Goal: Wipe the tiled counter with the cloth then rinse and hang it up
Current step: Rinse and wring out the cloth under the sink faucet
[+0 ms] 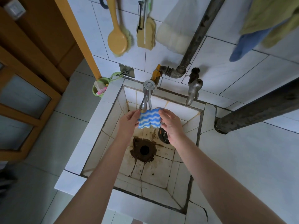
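- Cloth (149, 118): blue with white wavy stripes, held stretched out between both hands, above the basin, right at the spout end of the chrome tap.
- Left hand (128, 121): gripping the left edge of the cloth, fingers curled round it.
- Right hand (171, 125): pinching the right edge, fingers curled over the top corner and side.
- Forearms: bare, reaching in over the near rim.
- Chrome tap (146, 97): round cap on top, mounted at the back rim, spout angled down onto the cloth. Water flow: cannot be told for certain.
- Sink (161, 175): square, tiled, grout lines stained brown.
- Drain hole (144, 150): in the sink floor below the cloth, ringed with dark brown deposit.
- Dark round strainer (163, 135): lying just right of the drain, partly hidden by the right wrist.
- Tiled counter (250, 159): white, right of the sink, cracked near the front corner.
- Second tap (193, 91): dull metal, on the back wall, right of the chrome one.
- Yellow valve handle (156, 72): behind the chrome tap, joined to a corroded pipe (194, 39) rising up the wall.
- Wall above: yellow long-handled brush (117, 39), sponge (146, 34) and white mesh bag (174, 33), all hanging.
- Upper right: green towel (267, 21) and blue towel (244, 46), hanging.
- Green cup (99, 88): hung from a wall hook at the sink's back left corner.
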`<action>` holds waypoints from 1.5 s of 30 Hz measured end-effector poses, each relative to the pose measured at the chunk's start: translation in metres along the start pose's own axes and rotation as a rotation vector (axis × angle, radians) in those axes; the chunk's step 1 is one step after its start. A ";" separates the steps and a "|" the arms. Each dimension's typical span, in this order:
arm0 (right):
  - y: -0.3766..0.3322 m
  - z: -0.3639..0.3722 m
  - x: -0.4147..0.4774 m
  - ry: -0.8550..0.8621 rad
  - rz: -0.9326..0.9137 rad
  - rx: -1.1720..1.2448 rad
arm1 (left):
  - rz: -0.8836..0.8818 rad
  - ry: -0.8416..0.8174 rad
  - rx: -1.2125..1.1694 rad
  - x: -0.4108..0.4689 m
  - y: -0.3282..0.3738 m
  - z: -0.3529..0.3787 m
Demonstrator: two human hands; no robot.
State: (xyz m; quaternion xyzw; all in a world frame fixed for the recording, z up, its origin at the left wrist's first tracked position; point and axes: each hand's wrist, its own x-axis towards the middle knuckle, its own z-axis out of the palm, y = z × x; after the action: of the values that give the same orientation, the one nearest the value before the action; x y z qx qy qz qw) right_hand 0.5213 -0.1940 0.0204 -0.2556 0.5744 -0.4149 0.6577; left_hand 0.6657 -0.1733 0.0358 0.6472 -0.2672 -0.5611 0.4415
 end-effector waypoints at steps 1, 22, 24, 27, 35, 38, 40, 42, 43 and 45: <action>0.000 0.000 0.000 0.002 -0.002 -0.002 | -0.005 -0.001 -0.003 0.000 0.000 0.001; -0.006 0.005 0.000 0.025 0.041 0.062 | -0.004 -0.011 0.003 0.007 0.002 0.002; -0.007 0.005 0.000 0.009 0.029 0.065 | -0.015 -0.044 0.054 0.007 -0.002 0.001; -0.008 0.006 -0.001 -0.018 0.020 0.057 | 0.001 -0.060 0.124 0.003 -0.005 0.001; -0.012 0.012 0.002 -0.021 -0.007 0.064 | 0.011 0.097 -0.007 0.008 0.001 -0.001; -0.011 0.011 0.003 -0.014 -0.012 0.047 | 0.015 0.053 -0.023 0.009 0.001 0.000; -0.009 0.008 0.003 -0.012 -0.027 0.016 | 0.015 0.026 -0.014 0.009 -0.001 0.000; -0.008 0.007 0.002 -0.019 -0.040 -0.006 | 0.026 0.015 0.023 0.007 -0.002 0.000; -0.007 0.007 0.002 -0.022 -0.039 -0.008 | 0.025 0.017 0.031 0.006 -0.003 -0.001; -0.005 0.007 0.003 -0.019 -0.025 0.000 | 0.020 0.023 0.022 0.007 -0.005 -0.001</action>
State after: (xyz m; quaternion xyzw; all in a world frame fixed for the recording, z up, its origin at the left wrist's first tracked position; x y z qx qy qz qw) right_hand 0.5263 -0.1998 0.0247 -0.2666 0.5648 -0.4205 0.6581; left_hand 0.6679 -0.1762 0.0282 0.6555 -0.2750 -0.5463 0.4429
